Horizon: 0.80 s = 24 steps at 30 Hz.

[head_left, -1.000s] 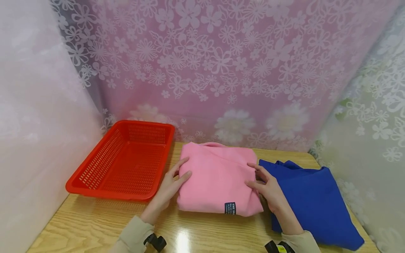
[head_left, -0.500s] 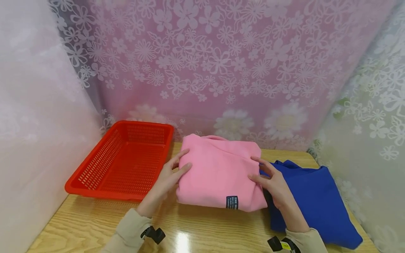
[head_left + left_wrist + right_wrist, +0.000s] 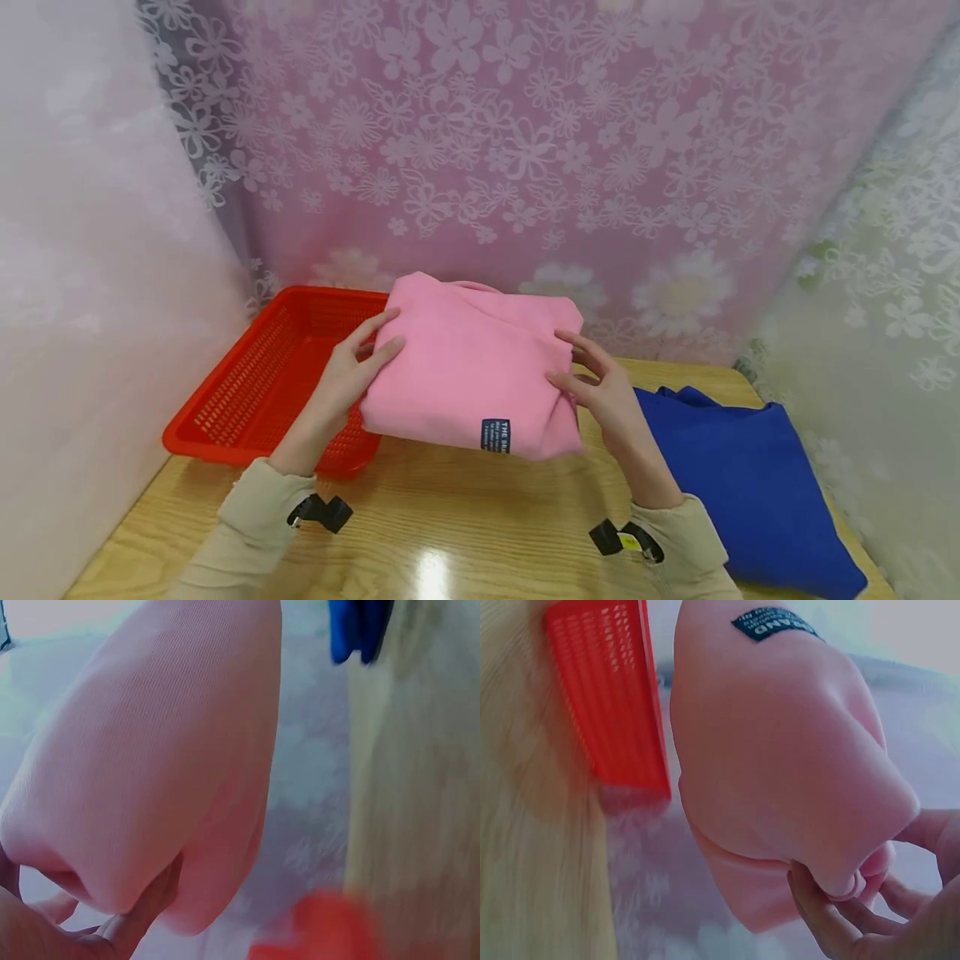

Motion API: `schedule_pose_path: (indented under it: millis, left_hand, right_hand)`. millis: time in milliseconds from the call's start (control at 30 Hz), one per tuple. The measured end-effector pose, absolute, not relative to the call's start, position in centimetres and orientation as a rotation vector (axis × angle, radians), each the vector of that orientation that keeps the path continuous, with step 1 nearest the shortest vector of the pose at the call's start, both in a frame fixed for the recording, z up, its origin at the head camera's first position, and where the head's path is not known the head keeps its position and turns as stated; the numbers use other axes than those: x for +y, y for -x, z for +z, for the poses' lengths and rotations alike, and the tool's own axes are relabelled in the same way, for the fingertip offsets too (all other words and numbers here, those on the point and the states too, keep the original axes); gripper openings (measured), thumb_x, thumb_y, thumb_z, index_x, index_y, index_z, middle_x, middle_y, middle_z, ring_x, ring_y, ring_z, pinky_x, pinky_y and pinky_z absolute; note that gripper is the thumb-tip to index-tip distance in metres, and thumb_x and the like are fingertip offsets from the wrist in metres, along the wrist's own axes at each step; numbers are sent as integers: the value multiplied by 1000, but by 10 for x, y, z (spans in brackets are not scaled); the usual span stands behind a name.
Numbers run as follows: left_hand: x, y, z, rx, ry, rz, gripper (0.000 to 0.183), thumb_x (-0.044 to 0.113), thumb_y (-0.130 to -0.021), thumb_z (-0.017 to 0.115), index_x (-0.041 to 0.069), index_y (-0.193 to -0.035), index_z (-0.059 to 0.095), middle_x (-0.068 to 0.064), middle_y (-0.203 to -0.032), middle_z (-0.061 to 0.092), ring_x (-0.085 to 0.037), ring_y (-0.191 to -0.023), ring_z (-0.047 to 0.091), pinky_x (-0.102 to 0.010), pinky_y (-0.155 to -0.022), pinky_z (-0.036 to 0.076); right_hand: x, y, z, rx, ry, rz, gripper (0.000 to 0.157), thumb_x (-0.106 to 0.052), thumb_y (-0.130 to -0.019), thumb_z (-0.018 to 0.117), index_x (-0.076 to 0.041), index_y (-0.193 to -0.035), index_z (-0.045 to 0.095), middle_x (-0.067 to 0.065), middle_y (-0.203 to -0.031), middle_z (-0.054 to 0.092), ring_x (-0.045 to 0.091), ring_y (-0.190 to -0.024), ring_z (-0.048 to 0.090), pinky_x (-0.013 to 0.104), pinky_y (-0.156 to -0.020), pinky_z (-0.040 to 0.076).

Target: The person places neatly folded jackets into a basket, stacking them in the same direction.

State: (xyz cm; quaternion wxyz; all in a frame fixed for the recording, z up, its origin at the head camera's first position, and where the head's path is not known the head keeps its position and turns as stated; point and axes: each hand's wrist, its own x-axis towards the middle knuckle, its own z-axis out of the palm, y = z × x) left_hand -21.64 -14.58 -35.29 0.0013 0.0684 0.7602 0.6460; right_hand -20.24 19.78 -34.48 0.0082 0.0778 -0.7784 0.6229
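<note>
Tabletop [image 3: 480, 508] below, both part-curled hands [image 3: 343, 377] [image 3: 611, 396] pinch pink cloth [image 3: 467, 367].

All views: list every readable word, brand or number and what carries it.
"THE BRA": dark label on the pink cloth, head view.
"BRAND", upside down: same label, right wrist view.
Its smaller lines: too small to read.
Yellow patch on right wrist strap: any text too small to read.
</note>
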Motion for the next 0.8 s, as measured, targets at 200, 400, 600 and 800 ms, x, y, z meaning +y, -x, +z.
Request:
schedule_pose_path:
  millis: [200,400,600,800]
  left_hand:
    - [-193,214,-328,2393,-83,2056,63,46,-97,65,37,-156,41,-8,-154,39,-28,-118,54,-35,-85,55]
    - [-245,217,-316,2417,-42,2053,62,43,-100,61,38,-157,38,-8,-165,24,-15,-111,49,-25,-80,54]
    - [-297,219,-314,2346,79,2117,57,40,-100,62,42,-154,43,-3,-161,25,-13,-104,51,-24,-74,54]
    - [-336,220,-331,2463,175,1902,60,49,-100,58,46,-156,36,-6,-163,24,-13,-101,56,-27,-77,55]
  right_hand:
    - [143,221,-334,-2332,-323,1997,57,-12,-94,72,-21,-148,54,16,-136,58,23,-100,65,28,-80,56]
    - [86,230,-333,-2196,-408,2049,54,-7,-90,75,-19,-141,61,17,-126,64,20,-89,65,29,-77,54]
    - [30,230,-347,-2128,-476,2113,54,-2,-88,76,-15,-138,62,18,-122,65,23,-86,68,28,-76,55]
    - [-8,229,-374,-2246,-525,1982,54,-7,-88,79,-17,-138,61,15,-127,63,29,-91,71,30,-78,58]
